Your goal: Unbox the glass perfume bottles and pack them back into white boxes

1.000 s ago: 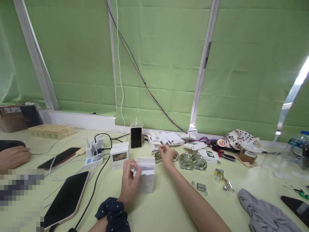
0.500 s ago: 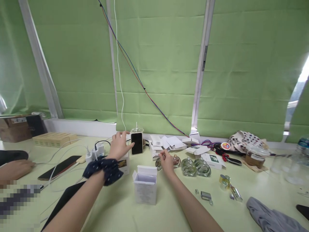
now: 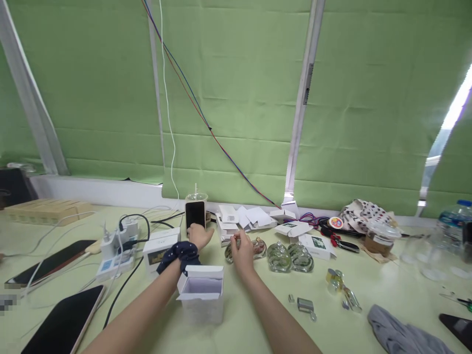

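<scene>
My left hand (image 3: 200, 236), with a dark dotted scrunchie (image 3: 179, 255) at the wrist, reaches in front of an upright phone (image 3: 195, 214). Its thumb is spread, and nothing shows in it. My right hand (image 3: 242, 251) has its fingers bent together over round glass bottles (image 3: 259, 248); what they hold, if anything, is too small to name. Between my forearms stands an open white box (image 3: 202, 307) with its flaps up. Right of my right hand lie two clear glass bottles (image 3: 279, 257).
A closed white box (image 3: 158, 248) and a power strip (image 3: 116, 265) are at left. Flattened white boxes (image 3: 258, 217) lie behind my right hand. Small metal parts (image 3: 305, 305), pliers (image 3: 346, 244), a grey cloth (image 3: 403, 332) and a lidded cup (image 3: 379, 238) are at right.
My left hand has moved right and down, nearer to my right hand, uncovering the closed white box. The view has turned slightly right. My right hand stays by the bottles.
</scene>
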A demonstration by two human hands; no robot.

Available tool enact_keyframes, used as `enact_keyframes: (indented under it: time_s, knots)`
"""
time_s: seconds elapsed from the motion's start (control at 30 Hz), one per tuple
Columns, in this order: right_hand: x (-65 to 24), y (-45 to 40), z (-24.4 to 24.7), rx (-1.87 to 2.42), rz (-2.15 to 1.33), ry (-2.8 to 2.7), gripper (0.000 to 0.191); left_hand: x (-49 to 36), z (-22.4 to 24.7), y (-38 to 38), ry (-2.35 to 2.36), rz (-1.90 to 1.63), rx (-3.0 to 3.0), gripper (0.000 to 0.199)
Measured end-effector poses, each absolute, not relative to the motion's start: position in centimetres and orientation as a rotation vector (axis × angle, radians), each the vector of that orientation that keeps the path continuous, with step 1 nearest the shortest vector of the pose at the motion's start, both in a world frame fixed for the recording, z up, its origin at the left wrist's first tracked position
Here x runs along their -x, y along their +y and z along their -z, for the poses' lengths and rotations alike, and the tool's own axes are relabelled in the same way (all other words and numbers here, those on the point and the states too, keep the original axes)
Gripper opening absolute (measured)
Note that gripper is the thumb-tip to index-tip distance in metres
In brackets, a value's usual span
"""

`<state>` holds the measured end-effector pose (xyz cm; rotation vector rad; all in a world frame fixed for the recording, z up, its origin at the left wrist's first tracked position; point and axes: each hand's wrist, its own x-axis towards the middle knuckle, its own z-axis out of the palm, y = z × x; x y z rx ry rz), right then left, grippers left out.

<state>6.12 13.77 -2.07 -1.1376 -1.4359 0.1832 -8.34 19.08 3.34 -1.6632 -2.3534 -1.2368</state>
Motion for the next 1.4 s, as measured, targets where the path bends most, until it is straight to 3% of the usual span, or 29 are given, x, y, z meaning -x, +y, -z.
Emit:
enact_keyframes:
  time_s: [0.13,0.27,0.47,0.7,0.97,1.13,1.3,1.4]
  knots:
    - [-6.1,13.6,2.0,1.131,-0.180,-1.433,0.011,9.0,0.1,18.9,-2.397,1.354,1.494,0.077]
    - [-6.1,13.6,2.0,1.154,-0.161,-1.439,0.011,10.2,-0.1,20.8,-2.282,1.513,1.431,0.102]
    - [-5.9,13.7,2.0,1.187,-0.158,-1.449,0.011,10.8,-2.2,24.5,-2.177,1.639,1.349,0.113]
    - [-5.9,13.8,1.9,1.170,-0.143,-1.457,0.011,9.5,-2.5,25.3,-2.201,1.688,1.217,0.095]
    - [-6.1,13.7,1.9,1.167,-0.163,-1.457,0.012,9.3,-2.7,24.8,-2.237,1.662,1.147,0.041]
    - [-6.0,13.7,2.0,1.170,-0.158,-1.453,0.012,9.5,-2.5,25.4,-2.226,1.681,1.156,0.041]
    - [-6.0,13.9,2.2,1.140,-0.122,-1.449,0.010,10.0,-1.3,25.3,-2.199,1.698,1.178,0.060]
    - [-6.0,13.7,2.3,1.136,-0.133,-1.449,0.009,10.5,0.4,24.7,-2.225,1.676,1.182,0.044]
